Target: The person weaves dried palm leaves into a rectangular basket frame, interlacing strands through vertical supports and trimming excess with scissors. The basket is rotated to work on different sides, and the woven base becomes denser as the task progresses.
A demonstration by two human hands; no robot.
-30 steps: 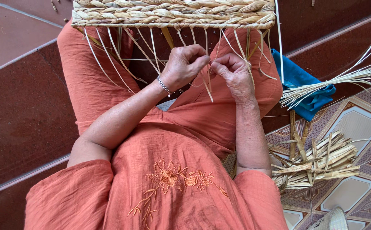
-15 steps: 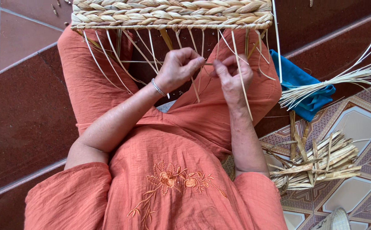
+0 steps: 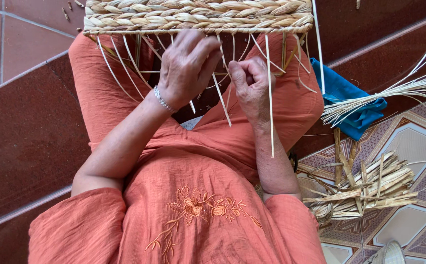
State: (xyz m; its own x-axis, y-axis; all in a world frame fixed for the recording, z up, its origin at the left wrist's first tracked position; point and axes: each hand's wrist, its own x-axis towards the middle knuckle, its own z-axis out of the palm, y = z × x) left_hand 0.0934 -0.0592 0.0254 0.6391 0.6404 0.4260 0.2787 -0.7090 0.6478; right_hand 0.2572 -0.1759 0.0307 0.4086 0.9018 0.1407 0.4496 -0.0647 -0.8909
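Across our lap, at the far edge, sits the woven basket (image 3: 198, 16), its braided rim running left-right w/ thin pale strands (image 3: 221, 100) hanging toward us. We have the left hand (image 3: 186, 68) just under the rim, fingers curled down among the strands; whether it pinches one, can't tell. Our right hand (image 3: 251, 88) sits just beside it, slightly nearer us, thumb & fingers pinched together on a strand. Strands run near-far, so both hands meet them crosswise. Further right: blue cloth (image 3: 342, 95), loose straw (image 3: 399, 90), cut stalk bundle (image 3: 364, 188) on tiles.
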